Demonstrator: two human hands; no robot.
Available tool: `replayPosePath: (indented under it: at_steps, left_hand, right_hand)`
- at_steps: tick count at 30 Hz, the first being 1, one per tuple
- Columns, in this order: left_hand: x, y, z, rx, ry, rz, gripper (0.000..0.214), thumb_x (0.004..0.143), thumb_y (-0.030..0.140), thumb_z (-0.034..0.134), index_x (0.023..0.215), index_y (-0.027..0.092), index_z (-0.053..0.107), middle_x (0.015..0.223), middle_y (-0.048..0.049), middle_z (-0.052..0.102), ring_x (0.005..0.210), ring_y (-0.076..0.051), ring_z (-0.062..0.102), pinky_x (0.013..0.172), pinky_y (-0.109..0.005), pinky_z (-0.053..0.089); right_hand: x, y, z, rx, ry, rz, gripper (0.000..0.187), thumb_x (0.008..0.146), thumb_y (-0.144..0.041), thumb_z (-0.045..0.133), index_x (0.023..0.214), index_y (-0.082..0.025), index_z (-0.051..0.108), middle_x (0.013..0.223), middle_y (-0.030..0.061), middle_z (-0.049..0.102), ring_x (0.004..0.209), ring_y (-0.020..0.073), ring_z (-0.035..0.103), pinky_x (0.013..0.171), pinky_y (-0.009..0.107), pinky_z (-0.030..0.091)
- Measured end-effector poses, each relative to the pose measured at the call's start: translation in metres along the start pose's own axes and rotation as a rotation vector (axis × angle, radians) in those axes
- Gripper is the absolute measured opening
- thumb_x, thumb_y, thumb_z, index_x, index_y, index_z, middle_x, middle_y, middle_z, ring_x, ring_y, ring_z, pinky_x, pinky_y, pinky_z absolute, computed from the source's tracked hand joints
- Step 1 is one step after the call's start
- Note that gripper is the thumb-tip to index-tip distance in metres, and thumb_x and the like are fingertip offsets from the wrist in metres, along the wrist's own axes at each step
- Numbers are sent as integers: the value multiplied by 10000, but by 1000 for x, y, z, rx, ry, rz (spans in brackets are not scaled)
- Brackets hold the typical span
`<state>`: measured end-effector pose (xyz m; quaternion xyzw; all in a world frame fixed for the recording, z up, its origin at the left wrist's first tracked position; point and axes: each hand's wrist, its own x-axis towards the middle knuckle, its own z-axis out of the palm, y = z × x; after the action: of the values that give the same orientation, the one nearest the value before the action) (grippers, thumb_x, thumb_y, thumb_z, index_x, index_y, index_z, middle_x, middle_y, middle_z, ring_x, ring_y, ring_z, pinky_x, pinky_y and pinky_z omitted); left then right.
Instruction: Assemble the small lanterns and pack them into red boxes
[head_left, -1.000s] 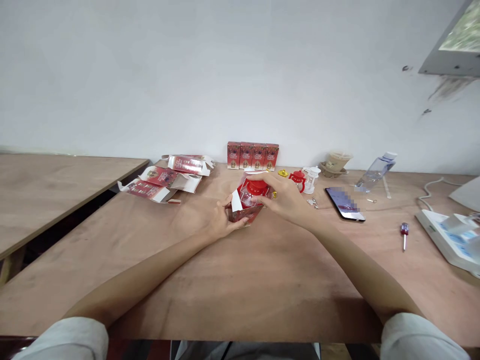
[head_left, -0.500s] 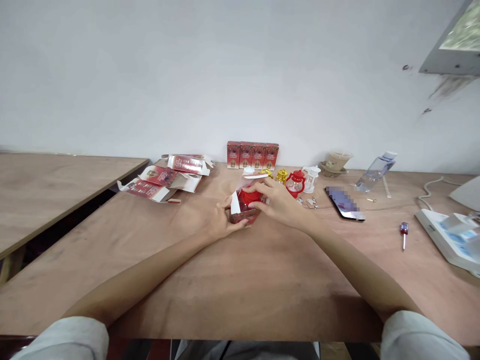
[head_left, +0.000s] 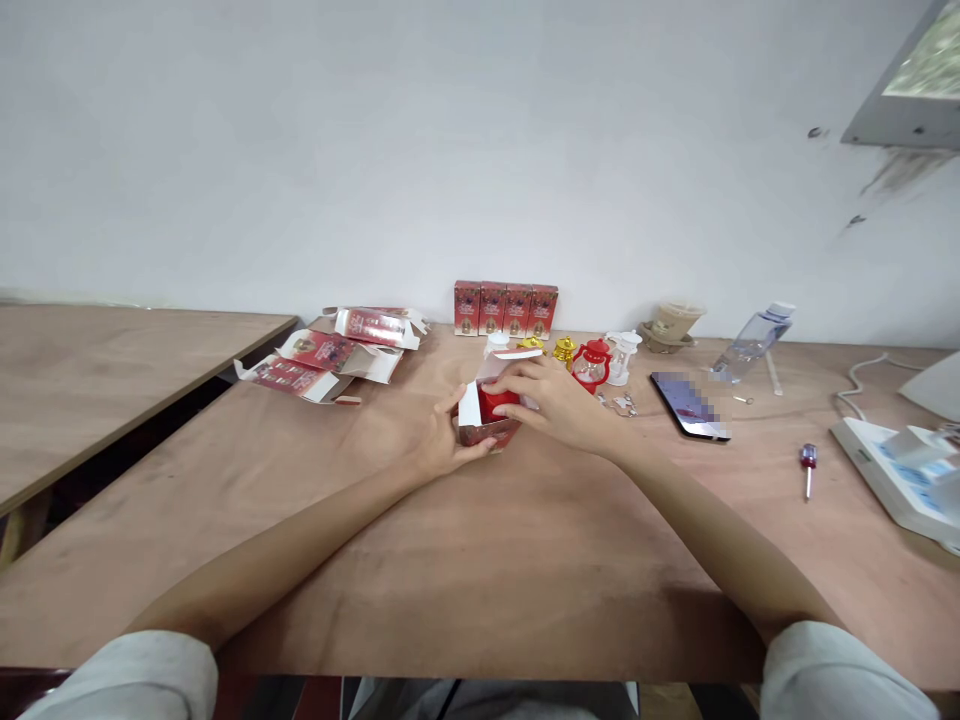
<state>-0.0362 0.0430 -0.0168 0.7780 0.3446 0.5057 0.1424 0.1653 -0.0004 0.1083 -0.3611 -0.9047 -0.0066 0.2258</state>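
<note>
My left hand (head_left: 441, 440) is wrapped round a small red printed carton (head_left: 478, 435), its open top tilted up and its white flaps spread. A red toy lantern (head_left: 495, 403) sits mostly inside the carton. The fingers and thumb of my right hand (head_left: 559, 402) are on the lantern at the carton's mouth; its lower part is hidden by the carton walls. Beyond my right hand stand another red lantern (head_left: 592, 365), a white lantern (head_left: 621, 357) and a gold lantern (head_left: 564, 350). More gold and white tops show behind the carton flap.
Several red boxes (head_left: 504, 310) stand in a row against the wall. Flattened cartons (head_left: 322, 350) lie to the left. On the right are a phone (head_left: 686, 408), a screwdriver (head_left: 808, 468), a tilted bottle (head_left: 752, 340), a cup (head_left: 676, 320) and a white power strip (head_left: 892, 480).
The red lantern has gone down deeper into the carton, with my right fingers following it. My left hand has kept its hold on the carton.
</note>
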Motion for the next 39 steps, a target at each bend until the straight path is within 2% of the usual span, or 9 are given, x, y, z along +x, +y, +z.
replayPosePath:
  at_steps: [6,9,12,15,19,26,31,36,39]
  left_hand:
    - [0,1,1,-17,-37,-53,928,661,457,716,1409,234,213,1143,-117,616,1056,-317,617,854,-484,543]
    - [2,4,0,-2,-55,-75,840,679,455,702,1370,234,278,1085,-100,636,982,-291,643,822,-450,552]
    - [4,4,-1,22,-85,-38,680,700,434,695,1278,230,401,1040,-91,651,925,-282,655,802,-434,553]
    - [4,1,-1,74,-75,34,586,707,432,690,1208,216,476,1031,-99,647,937,-294,646,815,-452,544]
    - [4,-2,-1,141,-44,147,671,714,424,669,1302,223,416,1183,-111,559,1036,-275,608,856,-428,531]
    - [5,-5,-2,159,-6,327,614,691,369,685,1232,239,426,1167,-104,507,1052,-261,586,844,-413,530]
    - [9,5,-4,45,-36,223,636,696,387,689,1252,239,418,1151,-94,538,1060,-274,588,886,-465,533]
    - [8,10,-5,-75,-53,121,665,749,338,664,1327,302,337,1273,-75,519,1138,-278,565,953,-477,508]
    - [5,3,0,-130,-80,100,735,744,347,677,1357,329,272,1324,-79,496,1184,-292,541,970,-501,487]
  right_hand:
    - [1,2,0,60,-26,-14,278,951,-266,420,1083,-227,662,1069,70,677,1018,250,530,921,450,384]
    - [0,9,-4,173,233,42,335,906,-131,355,1106,-203,615,1079,89,644,1023,216,548,916,407,421]
    - [-3,23,-8,271,443,221,382,800,-78,421,1139,-196,551,1074,92,598,987,196,556,871,385,463]
    - [-5,38,-7,450,298,369,502,727,-135,556,1218,-214,482,1078,78,569,923,180,561,838,389,491]
    - [-3,44,-2,808,48,402,632,670,-261,712,1253,-233,468,1141,90,572,971,179,578,862,390,506]
    - [6,22,10,1006,43,260,580,650,-333,787,1180,-232,574,1098,66,658,993,178,616,880,362,519]
    - [4,18,12,751,86,-54,199,843,-305,618,1007,-220,693,1159,81,665,1096,184,605,982,388,456]
    - [1,16,9,468,-24,-185,462,833,-336,650,1274,-234,561,1415,102,489,1305,221,451,1090,454,351]
    - [3,17,11,439,41,-184,360,925,-336,515,1277,-275,561,1356,57,558,1272,189,489,1083,429,372]
